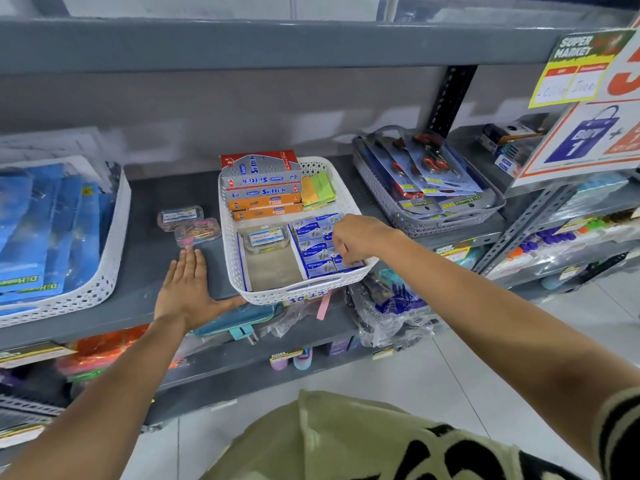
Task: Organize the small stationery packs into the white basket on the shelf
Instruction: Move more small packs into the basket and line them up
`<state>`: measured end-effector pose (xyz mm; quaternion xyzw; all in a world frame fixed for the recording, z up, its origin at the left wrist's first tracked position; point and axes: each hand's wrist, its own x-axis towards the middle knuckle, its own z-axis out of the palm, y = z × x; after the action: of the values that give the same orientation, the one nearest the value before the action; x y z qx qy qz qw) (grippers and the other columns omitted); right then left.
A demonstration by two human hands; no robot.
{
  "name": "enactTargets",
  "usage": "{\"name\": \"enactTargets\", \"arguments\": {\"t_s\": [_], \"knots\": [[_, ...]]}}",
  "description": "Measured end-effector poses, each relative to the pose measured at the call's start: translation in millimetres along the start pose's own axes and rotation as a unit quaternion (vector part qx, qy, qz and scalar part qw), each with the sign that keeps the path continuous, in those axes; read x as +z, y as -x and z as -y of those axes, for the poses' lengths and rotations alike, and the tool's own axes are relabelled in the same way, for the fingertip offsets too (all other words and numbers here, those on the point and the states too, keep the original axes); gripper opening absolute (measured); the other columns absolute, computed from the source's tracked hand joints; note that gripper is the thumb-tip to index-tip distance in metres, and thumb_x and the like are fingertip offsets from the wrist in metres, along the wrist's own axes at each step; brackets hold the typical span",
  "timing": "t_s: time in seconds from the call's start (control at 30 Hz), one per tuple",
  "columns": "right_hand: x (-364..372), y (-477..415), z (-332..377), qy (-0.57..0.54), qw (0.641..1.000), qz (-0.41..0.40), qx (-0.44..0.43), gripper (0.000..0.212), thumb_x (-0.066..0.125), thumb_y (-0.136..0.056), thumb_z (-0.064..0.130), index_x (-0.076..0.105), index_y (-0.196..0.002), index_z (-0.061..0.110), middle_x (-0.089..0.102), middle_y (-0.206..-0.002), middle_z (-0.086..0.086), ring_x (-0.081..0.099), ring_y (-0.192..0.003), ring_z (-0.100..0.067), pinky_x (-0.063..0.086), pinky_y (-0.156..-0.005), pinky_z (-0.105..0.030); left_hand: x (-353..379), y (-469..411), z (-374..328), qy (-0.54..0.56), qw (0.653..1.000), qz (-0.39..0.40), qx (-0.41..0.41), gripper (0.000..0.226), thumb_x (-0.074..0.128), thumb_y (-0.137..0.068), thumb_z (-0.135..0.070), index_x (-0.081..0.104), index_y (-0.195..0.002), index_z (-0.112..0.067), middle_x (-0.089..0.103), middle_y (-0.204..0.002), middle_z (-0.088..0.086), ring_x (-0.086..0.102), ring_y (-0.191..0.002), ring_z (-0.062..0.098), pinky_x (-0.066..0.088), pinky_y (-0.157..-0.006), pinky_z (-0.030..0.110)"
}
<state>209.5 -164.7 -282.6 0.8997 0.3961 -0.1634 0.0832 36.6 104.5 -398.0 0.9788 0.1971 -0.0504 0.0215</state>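
Observation:
The white basket sits mid-shelf. It holds stacked Softek and orange boxes, sticky notes, one clear clip case and rows of small blue packs. My right hand is over the blue packs at the basket's front right, fingers curled down onto one pack. My left hand lies flat and spread on the shelf, left of the basket. Two clear cases of coloured clips rest on the shelf just beyond its fingertips.
A white basket of blue packets stands at the left. A grey basket of scissors stands at the right. A promotional sign hangs at the upper right. Lower shelves hold bagged goods.

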Motion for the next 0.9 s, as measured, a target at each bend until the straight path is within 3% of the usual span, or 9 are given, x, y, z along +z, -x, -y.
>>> {"name": "enactTargets", "arguments": {"t_s": [0.23,0.5,0.7,0.9], "knots": [[-20,-21,34,-0.045,0.993,-0.1,-0.043,0.01,0.07,-0.079,0.025,0.065,-0.072,0.021,0.07,-0.086,-0.004,0.065,-0.085,-0.025,0.047,-0.065,-0.028,0,16,20,0.0,1.0,-0.026,-0.002,0.134,0.017,-0.057,-0.097,0.006,-0.153,-0.004,0.006,-0.162,0.011,0.003,-0.15,0.022,-0.002,-0.122,0.039],[-45,-56,96,-0.054,0.974,-0.19,-0.107,0.015,0.057,-0.083,0.028,0.07,-0.084,0.022,0.074,-0.091,0.001,0.067,-0.086,-0.023,0.053,-0.071,-0.032,0,27,44,0.017,0.997,-0.031,-0.064,0.139,0.031,-0.056,-0.098,0.001,-0.152,-0.003,0.001,-0.162,0.013,-0.001,-0.15,0.023,-0.004,-0.121,0.039],[-64,-92,141,-0.046,0.968,-0.193,-0.154,0.014,0.06,-0.086,0.031,0.067,-0.089,0.019,0.07,-0.094,-0.005,0.064,-0.087,-0.026,0.052,-0.071,-0.035,-4,21,51,0.036,0.996,-0.012,-0.079,0.151,0.029,-0.043,-0.102,-0.005,-0.152,-0.004,-0.008,-0.162,0.012,-0.008,-0.15,0.021,-0.006,-0.121,0.039],[-61,-131,166,0.007,0.975,-0.155,-0.16,0.02,0.063,-0.084,0.021,0.063,-0.101,0.01,0.065,-0.103,-0.013,0.064,-0.087,-0.031,0.051,-0.068,-0.035,-6,15,63,0.051,0.998,0.0,-0.048,0.155,0.025,-0.037,-0.104,-0.009,-0.151,-0.006,-0.012,-0.162,0.009,-0.01,-0.149,0.019,-0.004,-0.122,0.038]]}}
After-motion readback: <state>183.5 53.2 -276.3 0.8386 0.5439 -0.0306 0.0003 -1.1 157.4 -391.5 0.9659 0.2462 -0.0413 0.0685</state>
